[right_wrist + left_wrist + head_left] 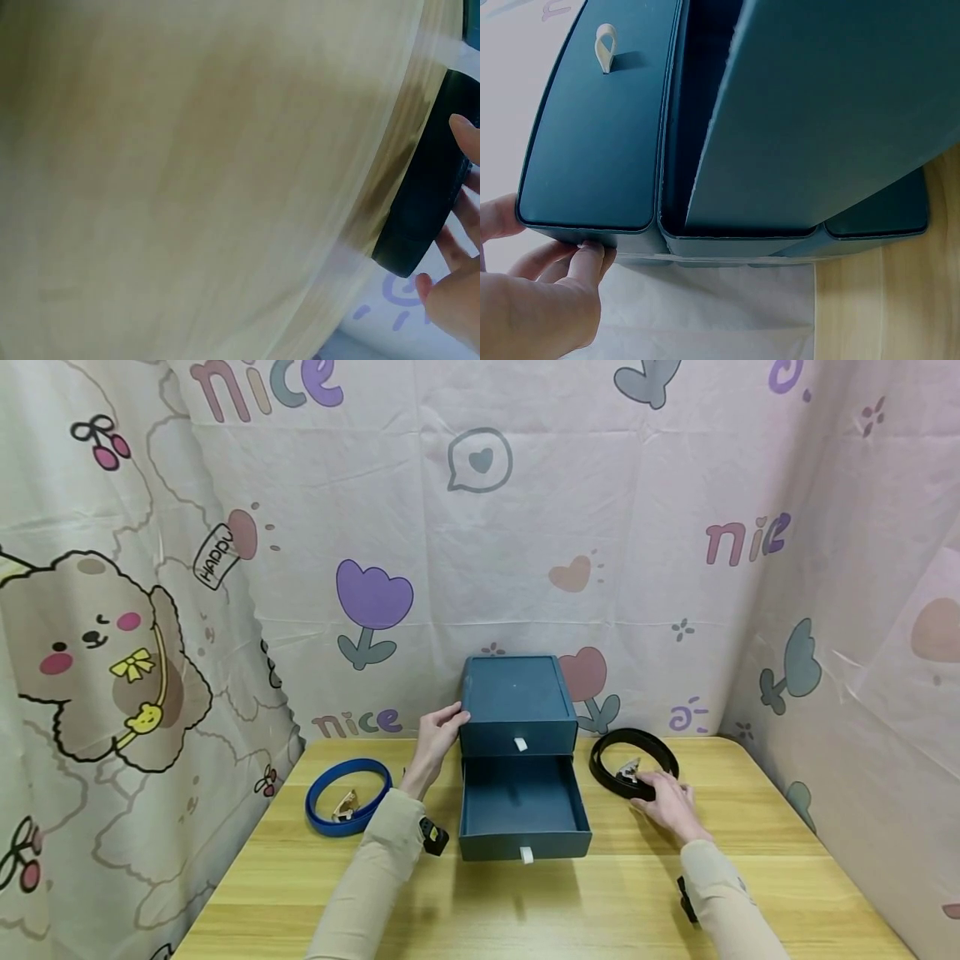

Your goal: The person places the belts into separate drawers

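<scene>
The right-hand grip (670, 806) pinches the near side of a coiled black belt (609, 782), which rests on the right part of the table (255, 893), a silvery buckle (628, 770) inside its ring. The left-hand grip (433, 743) holds the upper left edge of a dark blue drawer box (513, 689), fingers bent round the corner. Its lower drawer (487, 847) is pulled out. Left of the box lies a coiled blue belt (337, 829); printed cloth (525, 535) hangs behind.
</scene>
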Tool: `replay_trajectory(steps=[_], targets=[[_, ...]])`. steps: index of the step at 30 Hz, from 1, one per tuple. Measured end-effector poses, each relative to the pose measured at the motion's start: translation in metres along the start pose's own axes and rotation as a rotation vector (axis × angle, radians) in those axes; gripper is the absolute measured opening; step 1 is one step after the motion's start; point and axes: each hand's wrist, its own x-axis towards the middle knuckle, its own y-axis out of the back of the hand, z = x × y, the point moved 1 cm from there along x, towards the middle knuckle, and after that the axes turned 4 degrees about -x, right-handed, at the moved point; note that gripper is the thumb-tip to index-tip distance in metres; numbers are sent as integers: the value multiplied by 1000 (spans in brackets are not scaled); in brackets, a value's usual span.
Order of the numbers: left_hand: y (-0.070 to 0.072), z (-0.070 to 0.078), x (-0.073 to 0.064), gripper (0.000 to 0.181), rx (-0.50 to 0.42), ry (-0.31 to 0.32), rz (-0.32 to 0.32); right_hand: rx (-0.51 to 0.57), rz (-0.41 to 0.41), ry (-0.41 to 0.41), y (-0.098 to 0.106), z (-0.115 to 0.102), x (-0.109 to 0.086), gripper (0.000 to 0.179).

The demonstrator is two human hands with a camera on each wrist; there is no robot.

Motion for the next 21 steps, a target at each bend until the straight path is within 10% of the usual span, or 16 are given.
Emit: replay_trajectory(steps=[21], targets=[[1, -2, -1, 51, -5, -9, 3, -6, -7, -16, -7, -6, 3, 53]])
